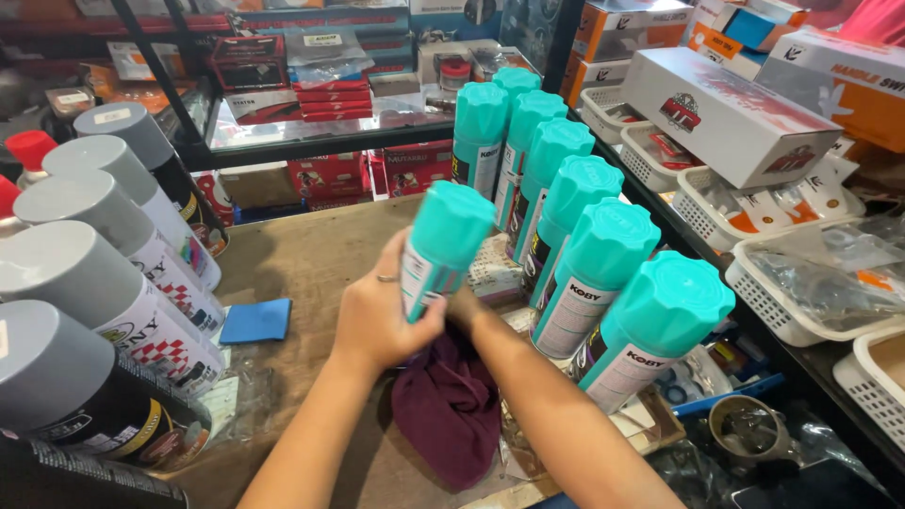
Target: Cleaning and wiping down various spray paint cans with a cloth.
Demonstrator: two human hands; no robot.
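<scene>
Here, in the head view, the left hand [377, 320] wraps its fingers around a teal-capped spray can [441, 247] at centre. The right hand [464, 306] is hidden behind it, grip unclear. A maroon cloth [451, 405] lies at six o'clock; a row of teal cans [575, 226] at three.

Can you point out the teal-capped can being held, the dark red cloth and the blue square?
teal-capped can [451, 226], head view, on its cap.
dark red cloth [451, 415], head view, middle of the fabric.
blue square [256, 320], head view, its centre.
</scene>
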